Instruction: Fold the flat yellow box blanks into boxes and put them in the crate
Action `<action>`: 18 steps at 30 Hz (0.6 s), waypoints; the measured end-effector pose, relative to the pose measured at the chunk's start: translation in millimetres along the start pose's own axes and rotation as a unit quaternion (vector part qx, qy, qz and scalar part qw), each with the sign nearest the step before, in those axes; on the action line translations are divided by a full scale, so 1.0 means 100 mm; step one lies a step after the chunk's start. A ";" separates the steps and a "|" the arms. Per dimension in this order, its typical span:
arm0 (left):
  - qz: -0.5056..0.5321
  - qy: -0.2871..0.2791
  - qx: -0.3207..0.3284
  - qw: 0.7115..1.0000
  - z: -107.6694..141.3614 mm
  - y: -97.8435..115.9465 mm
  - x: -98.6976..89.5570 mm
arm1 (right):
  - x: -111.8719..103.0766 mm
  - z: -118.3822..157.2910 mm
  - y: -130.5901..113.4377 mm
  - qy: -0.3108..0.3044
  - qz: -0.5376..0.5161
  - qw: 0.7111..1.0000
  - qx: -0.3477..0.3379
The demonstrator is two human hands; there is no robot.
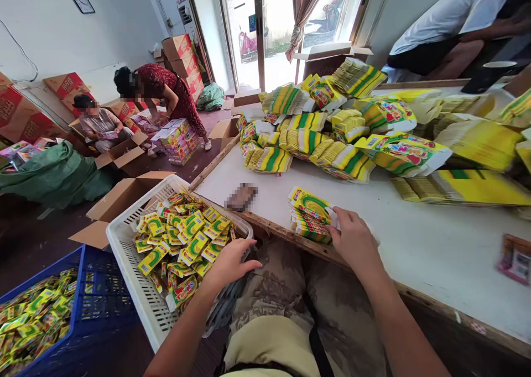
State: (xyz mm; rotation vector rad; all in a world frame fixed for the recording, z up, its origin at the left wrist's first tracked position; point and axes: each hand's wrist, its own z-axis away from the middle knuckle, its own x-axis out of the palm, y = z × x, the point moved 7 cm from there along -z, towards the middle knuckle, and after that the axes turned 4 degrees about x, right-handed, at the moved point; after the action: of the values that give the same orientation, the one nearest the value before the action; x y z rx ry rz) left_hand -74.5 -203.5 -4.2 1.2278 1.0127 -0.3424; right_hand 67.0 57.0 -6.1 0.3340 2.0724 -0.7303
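Right hand (355,237) pinches the near end of the carton stack (309,212), which lies to its left, cartons pointing lengthwise toward it. Left hand (233,262), farther off, hangs spread and empty beside the white crate (133,271).

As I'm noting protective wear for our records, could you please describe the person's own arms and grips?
The left grip and right grip are bare, without gloves or visible rings. The left forearm and right forearm show no sleeve, watch or bracelet, and no clear markings.
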 end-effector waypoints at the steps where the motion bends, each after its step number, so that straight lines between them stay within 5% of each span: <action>1: 0.005 -0.007 0.010 1.000 -0.01 0.03 0.03 | 0.00 -0.02 -0.03 -0.003 0.005 1.000 -0.007; 7: 0.023 -0.054 0.021 0.998 -0.03 0.11 0.20 | 0.13 -0.08 -0.08 -0.044 0.022 0.999 -0.013; 12: 0.080 -0.082 0.019 0.993 -0.08 0.18 0.34 | 0.07 -0.06 0.02 -0.020 -0.041 0.999 0.020; 15: 0.203 -0.100 0.009 0.974 -0.14 0.29 0.49 | -0.04 0.02 0.06 -0.007 -0.155 0.985 0.079; 18: 0.398 -0.045 0.022 0.916 -0.28 0.50 0.57 | -0.11 0.19 -0.16 -0.041 -0.321 0.941 0.098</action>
State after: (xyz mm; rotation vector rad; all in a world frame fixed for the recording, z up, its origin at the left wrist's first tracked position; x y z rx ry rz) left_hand -21.0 -145.0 -17.9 1.5388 0.3617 0.2201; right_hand 78.2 33.1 0.2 -0.2856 2.0336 -1.3157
